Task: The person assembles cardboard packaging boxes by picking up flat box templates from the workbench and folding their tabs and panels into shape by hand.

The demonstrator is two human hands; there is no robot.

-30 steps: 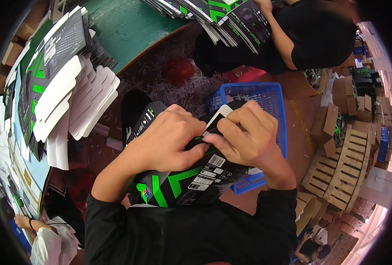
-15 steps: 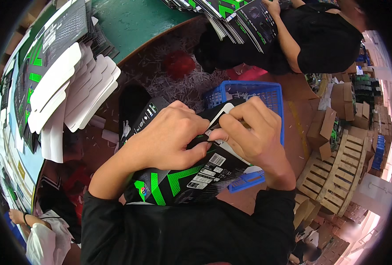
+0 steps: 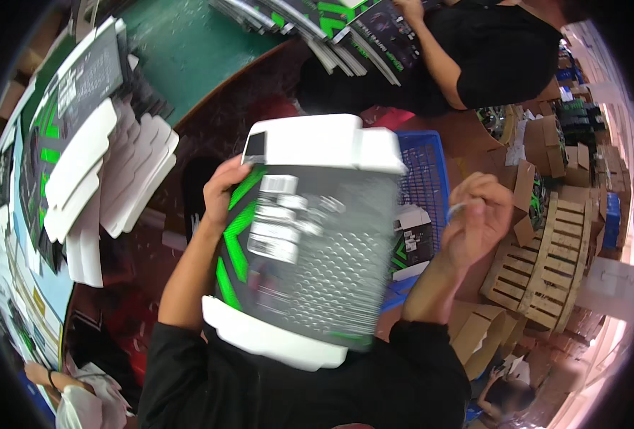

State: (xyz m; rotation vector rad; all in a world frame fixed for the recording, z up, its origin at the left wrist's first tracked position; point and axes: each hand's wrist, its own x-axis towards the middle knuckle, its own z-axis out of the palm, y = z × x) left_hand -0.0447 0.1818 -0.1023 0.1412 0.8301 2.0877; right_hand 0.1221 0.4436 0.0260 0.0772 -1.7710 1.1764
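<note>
In front of my chest is a flattened cardboard box (image 3: 331, 250), dark grey with green stripes, pale label patches and white flaps at its far and near ends. My left hand (image 3: 224, 187) grips its far left edge, thumb on top and the other fingers mostly hidden beneath. Motion smears the right side of the box. My right hand (image 3: 478, 214) is raised off to the right, apart from the box. Its fingers are curled in a pinch, with a small pale bit at the tips that is too small to name.
Below my right hand, a blue plastic crate (image 3: 438, 179) holds a similar dark box (image 3: 413, 243). White-flapped flat boxes (image 3: 117, 164) lie stacked at left near a green table (image 3: 195, 50). Across from me, a person in black (image 3: 488, 57) handles more boxes. A wooden pallet (image 3: 542, 257) lies at right.
The box has turned and spread flat into view, held by my left hand alone. My right hand has let go of it and moved away to the right.
</note>
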